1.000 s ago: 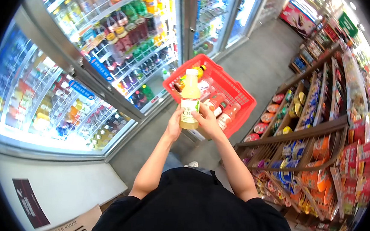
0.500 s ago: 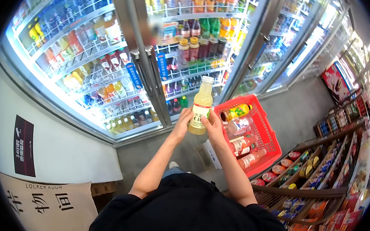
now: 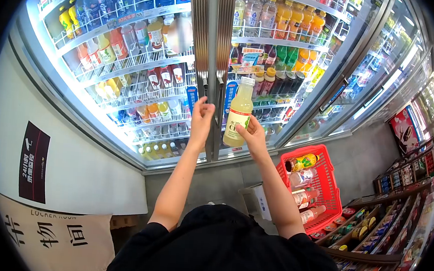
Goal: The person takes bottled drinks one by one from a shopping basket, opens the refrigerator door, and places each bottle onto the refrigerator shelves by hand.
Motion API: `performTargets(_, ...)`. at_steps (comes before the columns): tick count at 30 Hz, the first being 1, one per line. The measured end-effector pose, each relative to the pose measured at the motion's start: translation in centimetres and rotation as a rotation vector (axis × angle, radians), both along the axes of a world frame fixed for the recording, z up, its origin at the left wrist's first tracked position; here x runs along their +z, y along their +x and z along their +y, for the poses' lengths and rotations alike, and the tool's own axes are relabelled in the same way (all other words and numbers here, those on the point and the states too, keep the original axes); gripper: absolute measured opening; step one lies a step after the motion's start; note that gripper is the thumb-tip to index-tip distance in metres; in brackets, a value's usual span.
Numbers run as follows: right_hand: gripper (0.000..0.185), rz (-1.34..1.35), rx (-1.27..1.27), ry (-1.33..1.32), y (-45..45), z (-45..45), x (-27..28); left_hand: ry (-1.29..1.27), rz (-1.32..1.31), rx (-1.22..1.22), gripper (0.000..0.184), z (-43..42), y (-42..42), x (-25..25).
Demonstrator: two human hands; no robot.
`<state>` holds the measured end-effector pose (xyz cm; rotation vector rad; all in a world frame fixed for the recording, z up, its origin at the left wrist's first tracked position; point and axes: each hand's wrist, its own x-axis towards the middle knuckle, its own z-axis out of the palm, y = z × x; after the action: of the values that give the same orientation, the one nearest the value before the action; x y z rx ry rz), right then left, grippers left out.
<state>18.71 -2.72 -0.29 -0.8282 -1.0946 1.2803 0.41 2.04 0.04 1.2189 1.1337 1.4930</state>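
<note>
Left hand [image 3: 203, 111]: off the white-capped clear bottle of pale-yellow drink [image 3: 239, 114], raised, partly open.
Right hand [image 3: 253, 137]: gripping that bottle, slightly tilted, before silvery metal door frames [image 3: 225, 30].
Red plastic basket [image 3: 333, 181]: near right forearm, holding bottles [image 3: 304, 162].

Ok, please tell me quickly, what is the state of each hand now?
Left hand: open, empty, fingers loosely curled.
Right hand: closed on a clear, white-capped bottle of pale yellow drink.

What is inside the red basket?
The red basket holds a yellow-labelled bottle and several pink-toned bottles. The floor beneath those bottles is hidden, so anything under them cannot be told.
</note>
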Motion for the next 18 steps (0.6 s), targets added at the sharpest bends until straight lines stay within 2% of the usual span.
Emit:
performTargets(4,0.055,0.047,-0.011,-0.037,-2.0,2.1,-1.1,0.001,0.047,0.145,0.043,5.5,-1.9,-2.4)
performTargets(7,0.056,0.035,-0.033,-0.05,-2.9,3.4,-1.3,0.047,-0.02,0.052,0.048,8.1,-1.9,-2.4)
performTargets(9,0.057,0.036,-0.056,-0.055,-3.3,4.1,-1.1,-0.062,-0.054,-0.07,0.06,9.9,-1.6,-1.9)
performTargets(10,0.057,0.023,-0.038,-0.046,-3.3,4.5,-0.9,-0.1,-0.077,-0.049,0.062,10.6,-1.1,-1.5)
performTargets(14,0.057,-0.007,-0.035,-0.012,-3.9,5.7,-0.2,-0.181,-0.191,-0.14,0.053,12.7,-0.6,-1.6)
performTargets(17,0.055,-0.011,-0.035,-0.007,-4.1,5.5,-0.1,-0.204,-0.214,-0.236,0.053,13.4,-1.4,-2.5)
performTargets(18,0.054,0.008,-0.032,-0.035,-4.2,5.0,0.2,-0.194,-0.22,-0.155,0.054,13.0,-0.8,-2.0)
